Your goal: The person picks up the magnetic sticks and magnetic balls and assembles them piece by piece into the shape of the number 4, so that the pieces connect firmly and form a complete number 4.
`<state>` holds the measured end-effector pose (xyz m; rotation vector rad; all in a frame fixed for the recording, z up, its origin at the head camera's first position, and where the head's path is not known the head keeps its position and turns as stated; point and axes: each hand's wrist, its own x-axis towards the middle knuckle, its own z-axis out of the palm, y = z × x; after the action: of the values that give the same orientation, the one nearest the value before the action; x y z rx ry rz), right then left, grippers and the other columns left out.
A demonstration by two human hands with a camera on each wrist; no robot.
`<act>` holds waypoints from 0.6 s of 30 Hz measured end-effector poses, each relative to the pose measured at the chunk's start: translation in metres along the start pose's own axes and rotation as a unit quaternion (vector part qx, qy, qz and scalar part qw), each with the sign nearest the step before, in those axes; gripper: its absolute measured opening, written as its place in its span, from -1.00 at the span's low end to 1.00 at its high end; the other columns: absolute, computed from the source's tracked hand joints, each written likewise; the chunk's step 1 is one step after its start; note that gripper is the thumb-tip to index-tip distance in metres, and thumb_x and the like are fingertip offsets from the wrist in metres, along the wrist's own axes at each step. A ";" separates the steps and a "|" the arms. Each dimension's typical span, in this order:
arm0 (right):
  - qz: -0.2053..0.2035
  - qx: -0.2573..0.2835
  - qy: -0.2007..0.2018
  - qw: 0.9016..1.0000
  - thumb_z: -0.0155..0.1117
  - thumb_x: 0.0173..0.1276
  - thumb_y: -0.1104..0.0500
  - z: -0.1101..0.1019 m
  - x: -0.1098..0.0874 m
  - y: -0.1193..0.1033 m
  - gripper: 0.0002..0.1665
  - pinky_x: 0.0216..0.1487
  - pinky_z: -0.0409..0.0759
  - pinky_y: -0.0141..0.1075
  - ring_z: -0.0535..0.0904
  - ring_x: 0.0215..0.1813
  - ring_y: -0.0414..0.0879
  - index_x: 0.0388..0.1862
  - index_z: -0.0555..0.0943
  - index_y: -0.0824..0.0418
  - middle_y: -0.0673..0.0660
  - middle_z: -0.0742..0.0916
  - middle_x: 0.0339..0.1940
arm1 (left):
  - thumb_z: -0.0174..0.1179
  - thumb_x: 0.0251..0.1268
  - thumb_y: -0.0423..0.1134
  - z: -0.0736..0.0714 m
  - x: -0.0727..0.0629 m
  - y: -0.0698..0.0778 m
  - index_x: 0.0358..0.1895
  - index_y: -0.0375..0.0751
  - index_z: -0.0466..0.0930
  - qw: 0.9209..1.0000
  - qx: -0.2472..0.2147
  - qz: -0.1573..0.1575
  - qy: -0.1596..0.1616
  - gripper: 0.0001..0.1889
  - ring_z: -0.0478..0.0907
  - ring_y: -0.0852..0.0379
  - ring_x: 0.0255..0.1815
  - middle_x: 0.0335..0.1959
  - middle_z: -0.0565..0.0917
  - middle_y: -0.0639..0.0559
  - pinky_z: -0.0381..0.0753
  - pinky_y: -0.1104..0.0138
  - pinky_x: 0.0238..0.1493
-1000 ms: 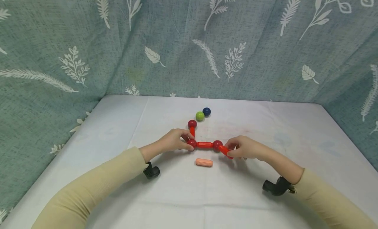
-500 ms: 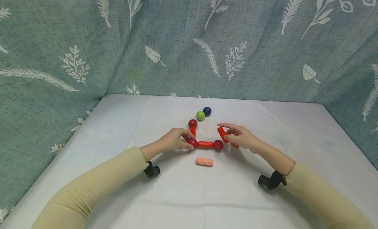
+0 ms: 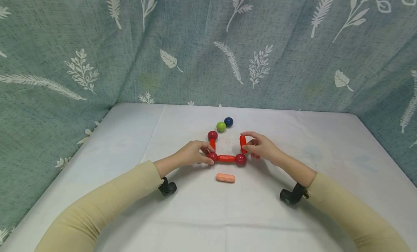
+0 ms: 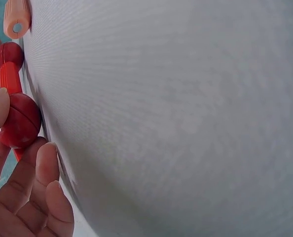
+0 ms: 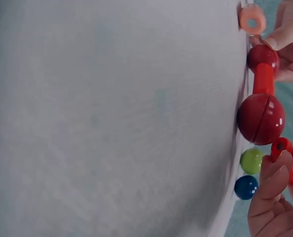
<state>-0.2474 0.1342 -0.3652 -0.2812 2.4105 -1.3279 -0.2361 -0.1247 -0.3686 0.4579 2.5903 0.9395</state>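
On the white table, an L-shaped toy build joins red balls with red rods. My left hand [image 3: 196,153] pinches its corner ball [image 4: 19,123] between thumb and fingers. From there one rod [image 3: 213,145] leads back to a far ball [image 3: 213,135], and another rod [image 3: 226,158] leads right to an end ball [image 3: 240,159]. My right hand [image 3: 263,148] holds a loose red rod [image 3: 243,144] just behind that end ball, pointing away from me. In the right wrist view, the loose rod's holed end [image 5: 280,145] is close beside the end ball [image 5: 261,119].
An orange ribbed rod [image 3: 225,178] lies in front of the build. Behind it sit a green ball [image 3: 221,127] and a dark blue ball [image 3: 228,122], side by side. A patterned teal curtain [image 3: 202,56] stands along the table's back edge.
My right hand has pulled the loose rod away from the end ball, lifted it back and turned it to point away from me. My left hand has stayed on the corner ball.
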 end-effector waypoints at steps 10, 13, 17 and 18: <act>0.051 0.003 -0.010 0.999 0.17 0.29 0.17 0.003 0.010 -0.001 -0.39 -0.48 0.44 -0.36 0.43 -0.54 -0.13 0.31 0.27 0.10 0.19 0.58 -0.23 | 0.39 -0.05 -0.21 0.000 -0.001 0.000 -0.13 -0.06 0.60 1.000 0.002 0.000 0.000 -0.66 0.49 0.16 -0.34 -0.28 0.62 0.06 0.53 0.40 -0.38; 0.069 0.004 -0.016 0.997 0.16 0.29 0.16 0.004 0.013 -0.002 -0.38 -0.48 0.44 -0.38 0.42 -0.55 -0.16 0.32 0.26 0.11 0.19 0.56 -0.20 | 0.39 -0.06 -0.22 0.000 -0.001 0.001 -0.14 -0.08 0.60 1.000 -0.001 0.003 0.001 -0.67 0.49 0.16 -0.35 -0.30 0.62 0.06 0.52 0.40 -0.39; 0.089 -0.001 -0.023 0.996 0.13 0.31 0.15 0.006 0.016 -0.002 -0.38 -0.49 0.45 -0.40 0.41 -0.55 -0.17 0.33 0.24 0.11 0.20 0.53 -0.16 | 0.40 -0.07 -0.23 -0.001 -0.002 0.002 -0.15 -0.10 0.61 1.000 -0.007 0.008 0.004 -0.68 0.49 0.16 -0.36 -0.31 0.63 0.06 0.51 0.40 -0.40; 0.091 -0.003 -0.024 0.996 0.13 0.31 0.14 0.006 0.017 -0.002 -0.38 -0.48 0.44 -0.40 0.42 -0.55 -0.17 0.33 0.24 0.11 0.20 0.53 -0.14 | 0.40 -0.06 -0.23 -0.001 -0.002 0.002 -0.15 -0.09 0.61 1.000 -0.008 0.008 0.004 -0.68 0.49 0.16 -0.36 -0.31 0.63 0.06 0.51 0.40 -0.40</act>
<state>-0.2601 0.1226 -0.3700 -0.0905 2.3389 -1.2183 -0.2340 -0.1244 -0.3662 0.4717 2.5876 0.9673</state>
